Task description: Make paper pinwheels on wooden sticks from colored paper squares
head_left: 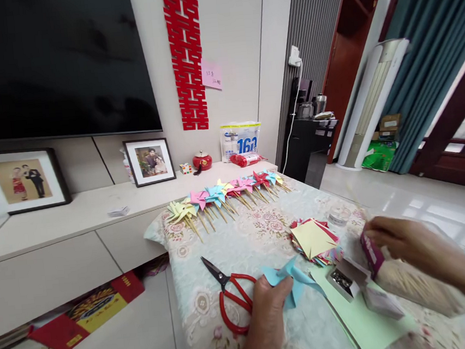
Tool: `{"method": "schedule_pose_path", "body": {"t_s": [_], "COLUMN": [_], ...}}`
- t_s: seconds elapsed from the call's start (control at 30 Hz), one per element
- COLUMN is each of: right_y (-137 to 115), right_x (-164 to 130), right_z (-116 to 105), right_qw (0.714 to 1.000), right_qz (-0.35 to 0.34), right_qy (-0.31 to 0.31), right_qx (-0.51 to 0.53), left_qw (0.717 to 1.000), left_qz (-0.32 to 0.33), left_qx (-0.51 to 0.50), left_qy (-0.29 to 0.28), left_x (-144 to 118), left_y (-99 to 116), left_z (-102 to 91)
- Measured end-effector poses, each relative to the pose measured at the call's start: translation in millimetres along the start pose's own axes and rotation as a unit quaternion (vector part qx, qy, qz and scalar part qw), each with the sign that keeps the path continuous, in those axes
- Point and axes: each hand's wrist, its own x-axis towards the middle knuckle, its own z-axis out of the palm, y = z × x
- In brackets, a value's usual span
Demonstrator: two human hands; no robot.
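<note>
**Fingers pinching a half-made pinwheel while the far hand digs for a stick**

The fingers [282, 286] of the left hand [266, 316] are pressing down on the folded centre of a light blue paper pinwheel [294, 283], closed on it and pinning it to the floral tablecloth [247, 239] near the table's front edge. If that pressure is easing off, the folded corners are likely springing apart, since nothing else seems to be fastening them.

Just left of that hand, red-handled scissors [231, 295] are lying with blades parted and tips pointing away; a careless sweep of the wrist could be catching them.

To the right, the right hand [399, 241] is blurring with motion, its fingers curled around what looks like a purple-banded bundle of thin sticks [407, 284]; how tight the grip is I cannot tell. A small open box of metal pins [344, 281] is sitting on light green sheets [362, 321] just below it, near enough that the moving hand could be tipping it and scattering pins.

Further back, a stack of coloured paper squares [315, 240] is lying loose, with a small clear container [338, 216] just beyond it.

Farthest off, a row of finished pinwheels [226, 194] is resting along the table's back edge, close to the drop onto the cabinet shelf [75, 211].
</note>
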Motion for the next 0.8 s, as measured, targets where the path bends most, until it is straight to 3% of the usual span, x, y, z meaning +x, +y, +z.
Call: {"method": "schedule_pose_path", "body": {"t_s": [0.07,0.1,0.27,0.4,0.5,0.57,0.67,0.73,0.8], "right_y": [-43.8,-60.7,-100.2,-102.9,-86.9,-69.4,-48.0,-44.6,-50.0], "right_x": [9.7,8.3,-18.4,-21.3,-19.6,-19.9,-20.9,-21.4,-22.1], "right_z": [32.4,51.2,131.0,152.3,150.7,145.5,136.3,131.9,130.4], "right_qw": [0.979,0.961,0.898,0.869,0.816,0.808,0.836,0.839,0.836], "right_qz": [-0.005,-0.003,-0.022,-0.032,-0.004,0.003,0.017,0.028,0.021], "right_qy": [-0.149,-0.193,-0.315,-0.383,-0.432,-0.399,-0.259,-0.179,-0.142], "right_qx": [0.141,0.197,0.305,0.31,0.384,0.434,0.484,0.513,0.529], "left_qw": [0.999,0.998,0.995,0.996,0.996,0.995,0.994,0.991,0.987], "left_qz": [0.006,0.015,0.048,0.051,0.063,0.066,0.072,0.073,0.072], "left_qx": [-0.043,-0.058,-0.082,-0.067,-0.062,-0.048,0.01,0.059,0.107], "left_qy": [0.009,0.011,-0.021,-0.014,0.03,0.057,0.087,0.099,0.1], "left_x": [0.5,0.5,-1.8,-2.7,0.3,3.4,6.8,7.1,6.2], "left_y": [5.3,8.5,21.6,22.8,18.9,14.2,6.4,2.7,0.8], "left_z": [-0.9,-1.4,-1.3,0.8,-1.7,-5.9,-12.1,-13.6,-12.7]}}
